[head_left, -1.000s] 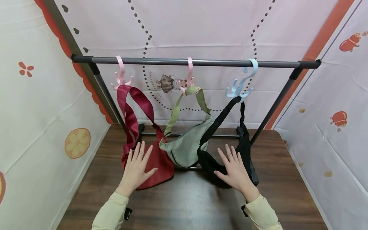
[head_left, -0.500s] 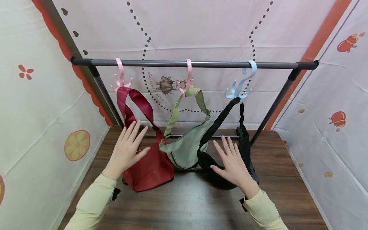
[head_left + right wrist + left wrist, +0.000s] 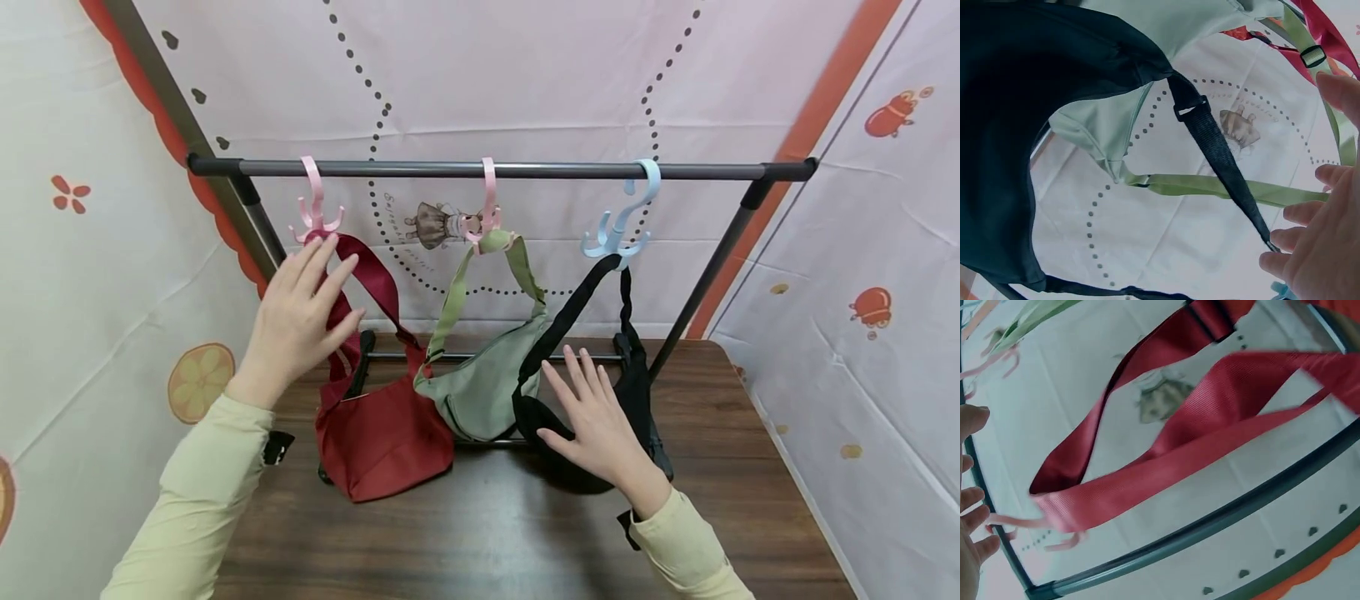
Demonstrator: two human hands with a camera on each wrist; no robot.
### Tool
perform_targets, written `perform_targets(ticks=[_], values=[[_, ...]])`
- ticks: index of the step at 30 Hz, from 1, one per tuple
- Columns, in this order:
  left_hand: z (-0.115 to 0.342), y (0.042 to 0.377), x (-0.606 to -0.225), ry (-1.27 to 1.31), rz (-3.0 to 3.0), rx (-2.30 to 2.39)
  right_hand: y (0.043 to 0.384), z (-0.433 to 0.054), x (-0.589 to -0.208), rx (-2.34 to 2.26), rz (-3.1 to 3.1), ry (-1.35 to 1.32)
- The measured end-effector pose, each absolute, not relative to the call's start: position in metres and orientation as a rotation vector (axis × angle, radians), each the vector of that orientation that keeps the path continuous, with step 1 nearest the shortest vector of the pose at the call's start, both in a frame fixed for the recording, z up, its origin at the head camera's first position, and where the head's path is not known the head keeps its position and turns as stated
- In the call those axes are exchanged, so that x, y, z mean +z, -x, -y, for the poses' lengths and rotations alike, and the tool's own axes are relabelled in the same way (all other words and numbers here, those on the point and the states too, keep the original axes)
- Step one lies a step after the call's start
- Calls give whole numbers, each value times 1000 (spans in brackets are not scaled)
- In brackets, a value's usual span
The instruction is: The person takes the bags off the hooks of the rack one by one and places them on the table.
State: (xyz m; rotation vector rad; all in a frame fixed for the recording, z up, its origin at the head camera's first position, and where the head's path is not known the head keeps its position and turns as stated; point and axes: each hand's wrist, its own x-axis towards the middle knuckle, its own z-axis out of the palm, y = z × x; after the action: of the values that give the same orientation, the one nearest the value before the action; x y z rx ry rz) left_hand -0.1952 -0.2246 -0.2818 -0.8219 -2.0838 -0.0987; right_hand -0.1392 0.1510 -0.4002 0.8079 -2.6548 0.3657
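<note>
A red bag hangs by its wide strap from a pink hook at the left of the rack. My left hand, fingers extended, is in front of that strap just below the hook; the left wrist view shows the strap beside the hand with nothing held. In the middle, a sage green bag hangs from another pink hook. A black bag hangs from a light blue hook at the right. My right hand hovers before it, fingers spread and holding nothing.
A dark metal rack stands on a brown wooden table, its top bar running across above the bags. Printed cloth walls enclose the back and both sides.
My left hand has risen from in front of the red bag up and leftward to its strap near the hook. My right hand has drifted slightly up and left. The bags still hang.
</note>
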Motion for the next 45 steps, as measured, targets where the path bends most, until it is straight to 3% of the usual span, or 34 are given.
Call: perform_targets(ticks=[22,45], values=[[245,206,-192,660,2107,-141,144,-112,-388,342,2613,-990],[230,227,-192,648,2154,-198,142,-49,-362,421,2436,-1228]])
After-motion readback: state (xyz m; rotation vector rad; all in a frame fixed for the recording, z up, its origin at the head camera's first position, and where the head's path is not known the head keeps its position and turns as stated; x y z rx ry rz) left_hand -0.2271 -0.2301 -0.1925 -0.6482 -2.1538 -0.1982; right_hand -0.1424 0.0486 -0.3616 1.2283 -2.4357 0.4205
